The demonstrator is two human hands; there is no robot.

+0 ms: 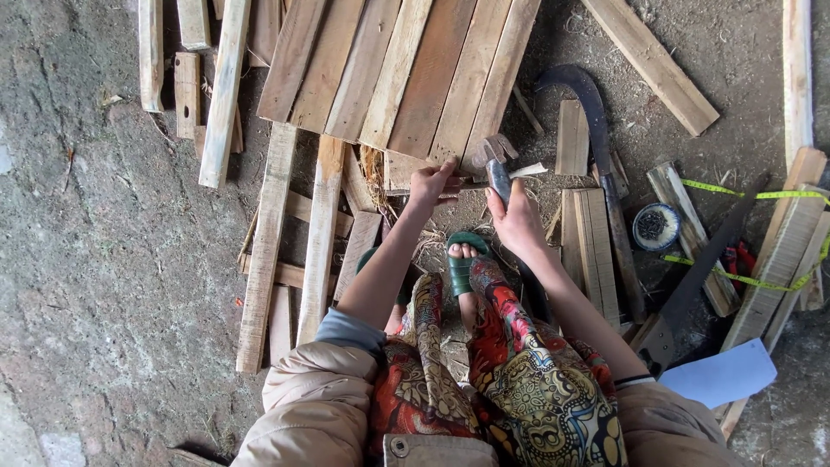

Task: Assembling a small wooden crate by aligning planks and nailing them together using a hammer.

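The right hand (516, 218) grips a claw hammer (494, 160) by its handle, head over the plank panel's (406, 73) near edge. The left hand (430, 183) pinches a thin wood strip (467, 183) just beside it. A curved billhook (596, 130), saw (700, 268) and yellow tape measure (743, 195) lie to the right.

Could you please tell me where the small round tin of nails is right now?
The round tin sits on the ground right of the right hand, between the curved blade and the yellow tape measure.

Both bare forearms stretch forward from puffy sleeves. The left hand (430, 183) pinches its fingers (447, 168) together, wrist bent slightly. The right hand (516, 220) is curled into a closed grip, knuckles up, close beside it.
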